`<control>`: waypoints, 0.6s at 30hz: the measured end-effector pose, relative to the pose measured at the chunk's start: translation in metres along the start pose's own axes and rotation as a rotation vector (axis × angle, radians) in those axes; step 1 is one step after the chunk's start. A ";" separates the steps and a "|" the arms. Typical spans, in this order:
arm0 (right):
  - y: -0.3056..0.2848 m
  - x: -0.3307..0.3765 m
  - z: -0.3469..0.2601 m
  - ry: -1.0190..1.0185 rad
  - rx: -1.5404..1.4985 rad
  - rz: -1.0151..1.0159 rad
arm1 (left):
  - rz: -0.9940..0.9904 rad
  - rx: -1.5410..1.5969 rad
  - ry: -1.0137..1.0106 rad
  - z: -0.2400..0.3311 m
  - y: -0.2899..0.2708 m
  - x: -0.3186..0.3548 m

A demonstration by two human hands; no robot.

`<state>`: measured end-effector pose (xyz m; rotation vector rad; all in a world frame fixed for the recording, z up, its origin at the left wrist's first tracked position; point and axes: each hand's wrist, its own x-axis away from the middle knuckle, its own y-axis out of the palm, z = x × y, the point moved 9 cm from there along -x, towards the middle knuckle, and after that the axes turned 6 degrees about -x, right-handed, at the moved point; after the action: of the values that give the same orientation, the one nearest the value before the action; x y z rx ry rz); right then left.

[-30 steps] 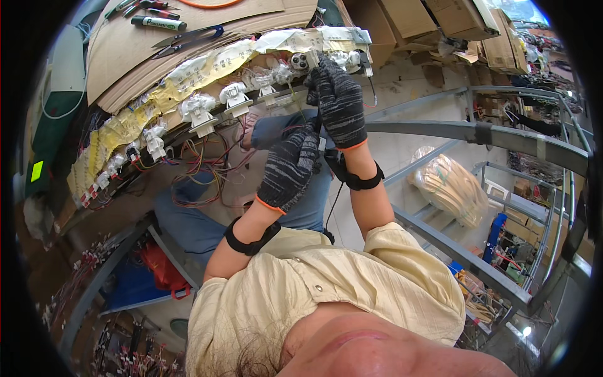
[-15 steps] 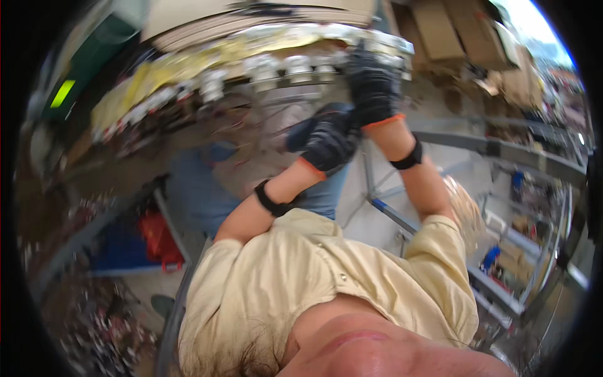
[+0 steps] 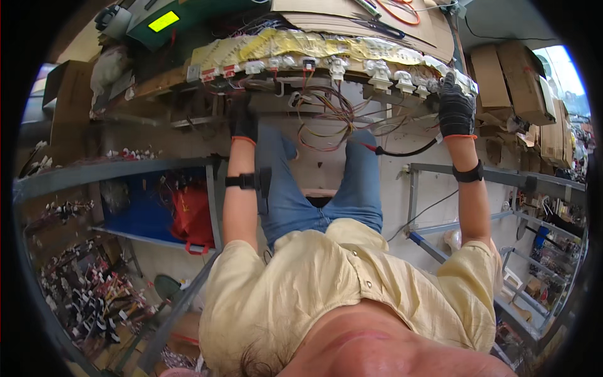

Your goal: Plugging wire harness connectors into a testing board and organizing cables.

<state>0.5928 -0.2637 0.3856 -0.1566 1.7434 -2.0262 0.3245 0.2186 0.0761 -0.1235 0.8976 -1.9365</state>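
A long board [image 3: 326, 47] wrapped in yellow tape carries a row of white connectors [image 3: 379, 70] and hanging coloured wires [image 3: 326, 116]. My right hand [image 3: 456, 108], in a dark glove with an orange cuff, curls its fingers over the board's right end beside the last connectors. A black cable [image 3: 402, 152] runs just below that wrist. My left hand [image 3: 244, 120], also gloved, reaches under the board's left part in deep shadow, and its fingers are hidden. Both wrists wear black bands. My blue-trousered knees [image 3: 320, 182] sit under the wires.
Cardboard sheets with tools [image 3: 383, 16] lie on the bench behind the board. A grey metal rack [image 3: 496, 177] stands on the right and a shelf frame [image 3: 113, 168] with a red bag [image 3: 191, 217] on the left. Small parts [image 3: 94, 295] litter the floor at lower left. Cardboard boxes [image 3: 509, 81] stand at right.
Both hands were close together at the middle of the connector row. They have since spread apart, the left to the board's left underside and the right to its right end. The view has shifted.
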 end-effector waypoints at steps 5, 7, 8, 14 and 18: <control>0.006 0.008 0.020 -0.022 0.070 0.057 | -0.130 -0.355 0.423 0.109 0.028 -0.008; 0.008 0.002 0.008 -0.001 0.043 0.023 | -0.040 0.692 -0.315 0.037 0.008 0.021; 0.014 0.006 0.026 0.022 0.069 0.021 | 0.016 0.772 -0.343 0.067 0.007 0.056; -0.005 0.010 0.004 0.016 0.059 0.068 | -0.151 -0.204 0.410 0.277 -0.061 0.084; -0.021 0.010 -0.008 0.008 0.001 0.174 | 0.187 -0.014 0.468 0.293 -0.075 0.061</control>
<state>0.5757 -0.2588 0.4026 0.0038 1.6980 -1.9047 0.3649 0.0331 0.3188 0.4082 1.1803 -1.8114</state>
